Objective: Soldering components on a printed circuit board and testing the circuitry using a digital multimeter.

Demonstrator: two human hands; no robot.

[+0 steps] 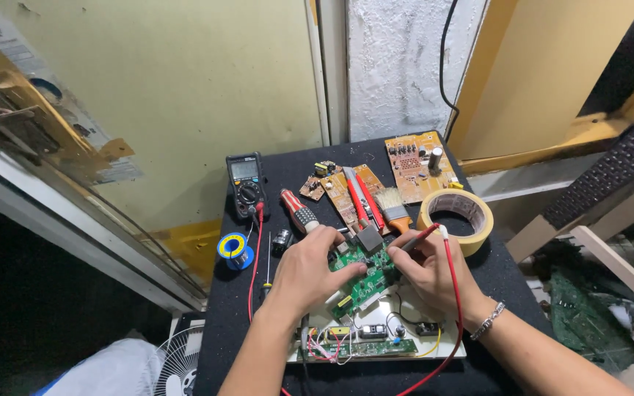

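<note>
My left hand (308, 270) rests on and steadies a green circuit board (365, 279) that lies tilted on a white tray (449, 348). In my right hand (432, 268) is a red multimeter probe (421, 237), its tip pointing down-left onto the board near a grey square component (369, 238). The probe's red lead (452, 293) runs down past my right wrist. A black multimeter (246, 183) stands at the back left of the small dark table (504, 275).
Around the board lie a red-handled screwdriver (299, 211), a brush (392, 207), red pliers (361, 196), a roll of tan tape (456, 218), a solder spool (234, 248) and brown circuit boards (418, 165). A fan (174, 363) stands at the lower left.
</note>
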